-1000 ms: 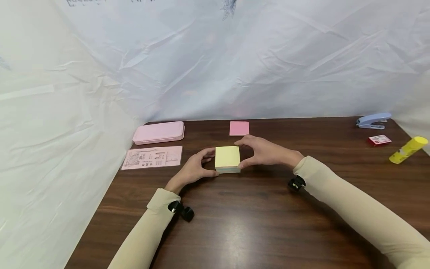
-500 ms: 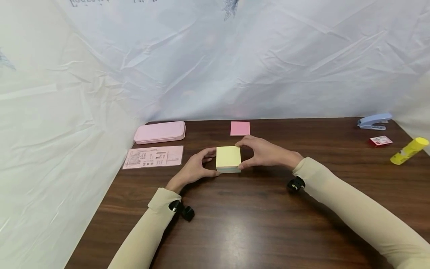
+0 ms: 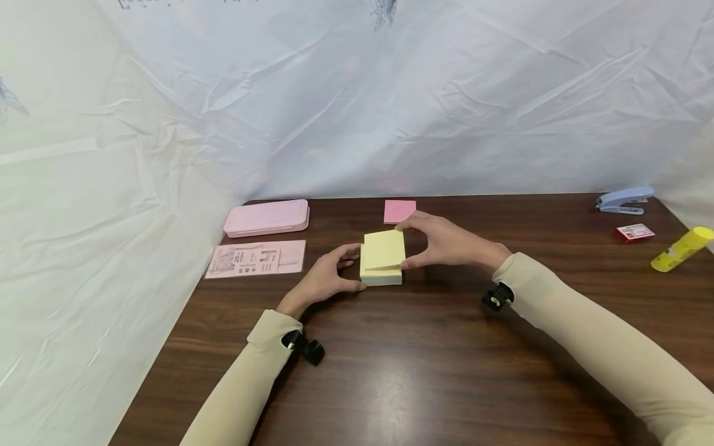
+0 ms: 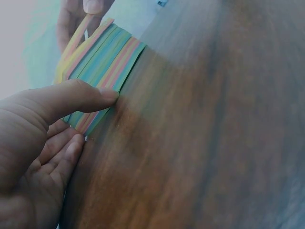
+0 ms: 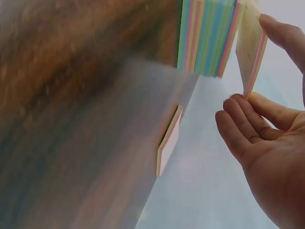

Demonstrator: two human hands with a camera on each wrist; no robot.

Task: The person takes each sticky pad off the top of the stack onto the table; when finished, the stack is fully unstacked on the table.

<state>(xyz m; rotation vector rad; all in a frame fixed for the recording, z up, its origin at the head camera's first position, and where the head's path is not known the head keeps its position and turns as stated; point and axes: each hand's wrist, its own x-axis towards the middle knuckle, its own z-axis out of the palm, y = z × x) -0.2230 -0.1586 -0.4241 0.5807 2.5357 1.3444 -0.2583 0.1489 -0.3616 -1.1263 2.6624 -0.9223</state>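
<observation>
Here both hands grip: left hand (image 3: 326, 280) steadies the sticky-note block (image 3: 382, 274), right hand (image 3: 446, 243) pinches its half-hidden top wad (image 3: 385, 249).

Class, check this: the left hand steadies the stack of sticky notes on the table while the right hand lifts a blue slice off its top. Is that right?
Not quite: the slice is yellow, not blue, as the head view shows. The left hand steadies the stack of sticky notes on the table while the right hand lifts a yellow slice off its top.
</observation>
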